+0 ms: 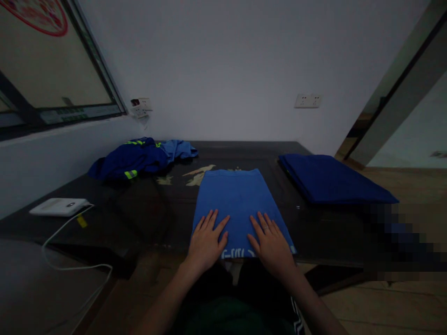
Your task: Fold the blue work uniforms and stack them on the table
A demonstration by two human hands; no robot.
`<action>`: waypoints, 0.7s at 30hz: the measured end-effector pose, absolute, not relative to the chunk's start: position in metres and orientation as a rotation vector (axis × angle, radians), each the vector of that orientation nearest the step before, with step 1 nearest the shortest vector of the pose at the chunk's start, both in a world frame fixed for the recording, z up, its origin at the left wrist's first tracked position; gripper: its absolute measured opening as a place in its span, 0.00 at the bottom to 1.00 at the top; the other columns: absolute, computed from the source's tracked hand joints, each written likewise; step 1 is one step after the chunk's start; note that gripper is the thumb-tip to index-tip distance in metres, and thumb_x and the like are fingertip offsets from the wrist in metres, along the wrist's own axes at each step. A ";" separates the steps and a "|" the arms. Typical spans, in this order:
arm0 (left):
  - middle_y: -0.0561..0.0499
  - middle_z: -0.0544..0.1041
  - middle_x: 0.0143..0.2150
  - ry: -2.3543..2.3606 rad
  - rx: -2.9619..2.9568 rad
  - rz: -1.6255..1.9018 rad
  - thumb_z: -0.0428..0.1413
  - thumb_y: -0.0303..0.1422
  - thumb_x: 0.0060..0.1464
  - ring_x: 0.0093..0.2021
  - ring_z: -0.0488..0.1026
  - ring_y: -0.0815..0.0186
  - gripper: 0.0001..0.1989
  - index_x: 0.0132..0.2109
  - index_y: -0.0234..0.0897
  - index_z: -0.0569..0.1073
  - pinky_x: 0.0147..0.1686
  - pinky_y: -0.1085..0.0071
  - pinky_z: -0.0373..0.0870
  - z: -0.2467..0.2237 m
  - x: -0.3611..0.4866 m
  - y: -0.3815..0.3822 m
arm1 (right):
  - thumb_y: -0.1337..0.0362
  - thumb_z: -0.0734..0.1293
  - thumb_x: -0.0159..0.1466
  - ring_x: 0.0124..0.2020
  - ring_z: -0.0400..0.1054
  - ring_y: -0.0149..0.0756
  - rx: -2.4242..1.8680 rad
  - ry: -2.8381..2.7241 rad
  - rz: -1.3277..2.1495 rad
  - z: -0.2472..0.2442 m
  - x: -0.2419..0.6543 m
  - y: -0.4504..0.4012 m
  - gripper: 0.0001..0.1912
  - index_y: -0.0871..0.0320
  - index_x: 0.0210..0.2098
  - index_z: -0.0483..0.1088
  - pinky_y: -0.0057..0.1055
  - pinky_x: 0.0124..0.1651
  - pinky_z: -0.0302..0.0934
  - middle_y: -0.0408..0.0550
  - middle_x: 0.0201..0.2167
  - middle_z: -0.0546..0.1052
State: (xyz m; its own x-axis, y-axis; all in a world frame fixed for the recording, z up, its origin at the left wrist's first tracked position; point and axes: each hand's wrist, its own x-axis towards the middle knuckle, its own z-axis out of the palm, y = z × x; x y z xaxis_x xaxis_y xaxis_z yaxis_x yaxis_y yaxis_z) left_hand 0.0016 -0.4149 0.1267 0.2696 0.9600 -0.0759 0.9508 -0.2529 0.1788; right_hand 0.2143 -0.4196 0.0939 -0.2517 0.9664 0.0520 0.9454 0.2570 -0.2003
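Note:
A light blue folded garment (233, 200) lies flat on the dark table, with white lettering along its near edge. My left hand (206, 238) rests flat on its near left part, fingers spread. On its near right part lies my right hand (271, 239), also flat with the fingers apart and a ring on one finger. Neither hand grips the cloth. The lettering is partly cut off at the near edge, so I cannot read it.
The dark table (167, 218) has a painted bird design. A heap of blue clothing (139, 158) with yellow-green strips lies back left. To the right is a folded dark blue garment (331, 179). A white power bank (60, 206) with a cable sits at the left edge.

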 end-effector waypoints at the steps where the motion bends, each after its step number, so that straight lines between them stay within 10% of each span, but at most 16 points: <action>1: 0.45 0.55 0.69 1.802 2.352 0.052 0.46 0.40 0.63 0.69 0.51 0.56 0.25 0.66 0.49 0.59 0.65 0.54 0.51 0.127 -0.002 -0.416 | 0.49 0.57 0.67 0.66 0.51 0.51 -1.830 -2.355 0.168 0.094 0.219 -0.422 0.31 0.61 0.64 0.60 0.47 0.65 0.49 0.59 0.65 0.59; 15: 0.39 0.56 0.68 1.829 2.356 -0.127 0.46 0.44 0.63 0.68 0.52 0.53 0.27 0.66 0.45 0.59 0.64 0.46 0.46 0.138 -0.023 -0.423 | 0.52 0.51 0.69 0.66 0.51 0.49 -1.919 -2.214 0.096 0.080 0.251 -0.443 0.31 0.65 0.62 0.61 0.56 0.63 0.49 0.56 0.64 0.61; 21: 0.41 0.77 0.52 1.760 2.377 -0.093 0.46 0.42 0.63 0.53 0.72 0.53 0.21 0.58 0.39 0.71 0.63 0.44 0.47 0.165 -0.022 -0.364 | 0.61 0.55 0.68 0.58 0.64 0.48 -1.797 -2.250 0.238 0.129 0.244 -0.399 0.21 0.61 0.54 0.70 0.55 0.64 0.47 0.57 0.53 0.74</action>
State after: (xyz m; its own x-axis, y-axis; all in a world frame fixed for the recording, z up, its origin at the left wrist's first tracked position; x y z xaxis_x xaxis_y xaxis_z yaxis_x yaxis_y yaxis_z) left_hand -0.0222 -0.3643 0.1650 0.2961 0.9420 -0.1580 0.9534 -0.2815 0.1085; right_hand 0.2439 -0.3993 0.1290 -0.2074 0.9738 0.0933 0.9327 0.2256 -0.2815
